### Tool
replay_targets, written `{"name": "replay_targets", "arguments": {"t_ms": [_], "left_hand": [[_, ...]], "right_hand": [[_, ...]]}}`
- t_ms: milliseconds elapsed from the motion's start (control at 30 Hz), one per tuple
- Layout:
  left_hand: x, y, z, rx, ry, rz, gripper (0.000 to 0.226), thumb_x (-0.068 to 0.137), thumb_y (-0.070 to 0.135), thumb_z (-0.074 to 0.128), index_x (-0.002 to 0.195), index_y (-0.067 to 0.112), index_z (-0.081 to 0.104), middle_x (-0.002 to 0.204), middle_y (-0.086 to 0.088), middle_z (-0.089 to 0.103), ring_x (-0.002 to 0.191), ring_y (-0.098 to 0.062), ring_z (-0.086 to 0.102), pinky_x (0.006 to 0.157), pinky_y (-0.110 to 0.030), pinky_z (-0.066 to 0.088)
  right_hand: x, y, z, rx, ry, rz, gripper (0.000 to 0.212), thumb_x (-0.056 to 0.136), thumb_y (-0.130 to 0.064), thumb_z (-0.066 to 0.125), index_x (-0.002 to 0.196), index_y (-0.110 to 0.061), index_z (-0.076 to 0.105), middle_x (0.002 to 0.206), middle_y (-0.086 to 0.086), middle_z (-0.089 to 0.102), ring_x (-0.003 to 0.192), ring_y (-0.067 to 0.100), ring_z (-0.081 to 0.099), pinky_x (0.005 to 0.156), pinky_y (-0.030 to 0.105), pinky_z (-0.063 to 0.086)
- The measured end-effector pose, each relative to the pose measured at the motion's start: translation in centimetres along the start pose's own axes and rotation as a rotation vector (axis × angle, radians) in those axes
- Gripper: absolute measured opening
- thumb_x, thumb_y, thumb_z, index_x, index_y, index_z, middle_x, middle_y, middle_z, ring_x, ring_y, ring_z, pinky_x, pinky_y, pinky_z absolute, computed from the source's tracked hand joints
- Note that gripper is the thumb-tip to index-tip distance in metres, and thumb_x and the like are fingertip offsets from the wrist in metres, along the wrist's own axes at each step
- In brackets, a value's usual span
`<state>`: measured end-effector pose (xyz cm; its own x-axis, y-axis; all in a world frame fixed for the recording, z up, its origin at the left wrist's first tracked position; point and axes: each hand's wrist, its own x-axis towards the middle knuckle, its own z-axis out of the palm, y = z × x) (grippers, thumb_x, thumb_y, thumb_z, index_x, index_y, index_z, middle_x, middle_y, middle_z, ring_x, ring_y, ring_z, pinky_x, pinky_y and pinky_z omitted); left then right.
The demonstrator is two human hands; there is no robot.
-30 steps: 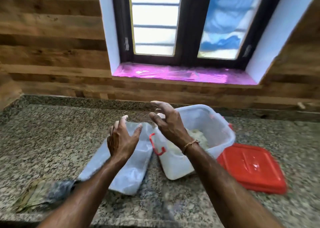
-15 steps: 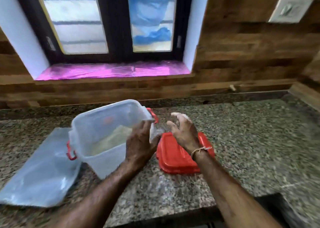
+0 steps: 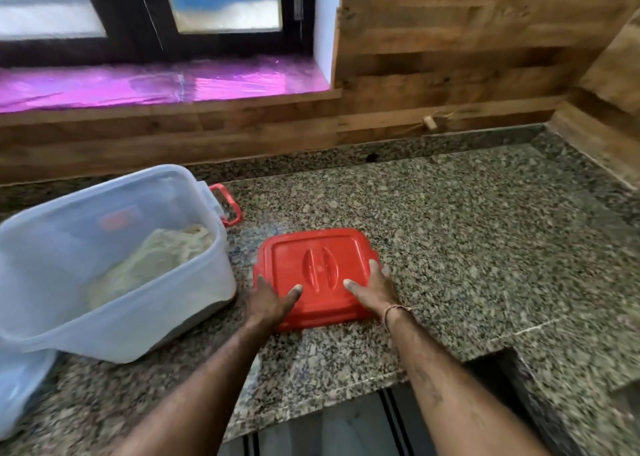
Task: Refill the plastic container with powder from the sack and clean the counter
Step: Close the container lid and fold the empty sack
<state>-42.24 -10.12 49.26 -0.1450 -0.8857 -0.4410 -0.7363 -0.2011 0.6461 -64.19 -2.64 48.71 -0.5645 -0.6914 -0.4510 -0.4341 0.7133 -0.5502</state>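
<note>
A clear plastic container (image 3: 114, 324) with red side clips stands open at the left of the granite counter (image 3: 450, 241), partly filled with pale powder (image 3: 156, 261). Its red lid (image 3: 311, 272) lies flat on the counter to the container's right. My left hand (image 3: 268, 301) grips the lid's near left corner, thumb on top. My right hand (image 3: 374, 287) holds the lid's near right edge, fingers spread over its rim. A limp bluish plastic sack (image 3: 17, 390) lies at the far left, partly under the container and cut off by the frame.
The counter's front edge (image 3: 311, 407) runs just below my forearms, with a floor gap beneath. A wooden wall and a window sill covered in pink film (image 3: 156, 85) back the counter. A wooden side panel (image 3: 606, 137) closes the right corner.
My view swung right. My left hand left the container's side and my right hand came down; both now rest on the red lid's near edge.
</note>
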Motion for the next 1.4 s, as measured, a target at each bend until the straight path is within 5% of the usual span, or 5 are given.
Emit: {"name": "replay_targets", "arguments": {"t_ms": [233, 433, 700, 1100, 1400], "left_hand": [[0.8, -1.1, 0.7, -0.252, 0.102, -0.172, 0.103, 0.066, 0.068, 0.080, 0.140, 0.003, 0.047, 0.139, -0.023, 0.040, 0.121, -0.043, 0.055, 0.101, -0.052, 0.054], [-1.7, 4.1, -0.4, -0.363, 0.185, 0.158, 0.078, 0.075, 0.070, 0.076, 0.126, 0.025, 0.037, 0.120, -0.003, 0.055, 0.102, -0.025, 0.068, 0.076, -0.045, 0.063], [-4.7, 12.6, -10.1, -0.402, 0.417, 0.430, 0.076, 0.088, 0.047, 0.076, 0.148, 0.019, 0.038, 0.124, 0.002, 0.059, 0.109, -0.020, 0.062, 0.092, -0.033, 0.050], [-7.8, 0.5, -25.5, -0.189, 0.862, -0.071, 0.089, 0.077, 0.086, 0.050, 0.137, 0.021, 0.055, 0.142, -0.014, 0.058, 0.138, -0.038, 0.044, 0.118, -0.057, 0.025], [-7.9, -8.1, -27.4, -0.256, 0.807, -0.221, 0.095, 0.085, 0.076, 0.056, 0.151, 0.008, 0.042, 0.155, -0.020, 0.044, 0.151, -0.038, 0.028, 0.122, -0.054, 0.020]], "right_hand": [[3.0, 3.3, -0.1, 0.240, 0.042, 0.120, 0.114, 0.044, -0.095, 0.061, 0.140, -0.040, 0.035, 0.130, 0.006, 0.053, 0.113, 0.033, 0.060, 0.094, 0.056, 0.054], [2.2, 2.8, -2.9, 0.618, 0.111, 0.183, 0.092, 0.046, -0.089, 0.073, 0.104, -0.019, 0.065, 0.102, 0.016, 0.070, 0.078, 0.033, 0.076, 0.059, 0.049, 0.063], [-0.3, -8.7, -11.4, 0.773, 0.319, -0.133, 0.070, 0.061, -0.070, 0.080, 0.112, -0.022, 0.066, 0.101, 0.002, 0.074, 0.089, 0.022, 0.072, 0.080, 0.042, 0.062], [-7.1, -28.5, -3.5, 0.589, 0.046, -0.507, 0.058, 0.081, -0.037, 0.082, 0.123, -0.003, 0.059, 0.113, 0.014, 0.071, 0.088, 0.020, 0.065, 0.068, 0.025, 0.047], [-8.9, -31.9, 3.9, 0.164, 0.059, -0.551, 0.072, 0.073, -0.067, 0.073, 0.119, -0.012, 0.066, 0.117, 0.011, 0.067, 0.110, 0.030, 0.064, 0.095, 0.039, 0.052]]}}
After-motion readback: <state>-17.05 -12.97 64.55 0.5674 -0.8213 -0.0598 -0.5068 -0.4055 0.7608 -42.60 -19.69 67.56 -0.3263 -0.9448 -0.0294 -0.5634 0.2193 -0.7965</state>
